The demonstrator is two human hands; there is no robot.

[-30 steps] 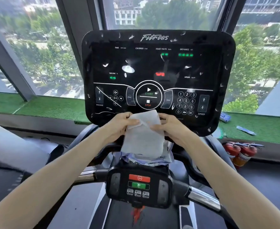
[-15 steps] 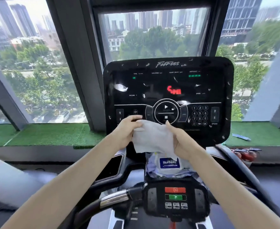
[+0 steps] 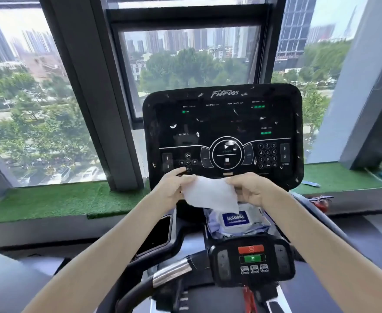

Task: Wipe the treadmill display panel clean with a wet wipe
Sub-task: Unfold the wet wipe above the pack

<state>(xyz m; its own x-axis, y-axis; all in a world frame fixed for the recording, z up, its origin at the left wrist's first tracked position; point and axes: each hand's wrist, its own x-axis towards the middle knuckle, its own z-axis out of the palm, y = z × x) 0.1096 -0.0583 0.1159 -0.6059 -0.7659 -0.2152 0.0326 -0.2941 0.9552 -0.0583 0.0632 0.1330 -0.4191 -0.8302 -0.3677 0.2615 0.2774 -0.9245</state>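
Observation:
The black treadmill display panel (image 3: 222,123) stands upright in front of me, speckled with white smudges and flecks. A white wet wipe (image 3: 210,194) is stretched between both hands just below the panel's lower edge. My left hand (image 3: 171,189) pinches its left top corner and my right hand (image 3: 251,188) pinches its right top corner. The wipe hangs down over the blue-labelled wipe pack (image 3: 236,222), which lies on the console shelf under the panel.
A small control box (image 3: 252,259) with red and green buttons sits below the pack, between the handlebars (image 3: 169,273). Green turf ledge (image 3: 61,199) and tall windows lie behind. Red fire extinguishers (image 3: 321,203) stand at the right.
My head has tilted up and turned left, so the panel sits lower and further right in view. Both hands have spread the wipe out wider and lifted it off the pack, whose label now shows.

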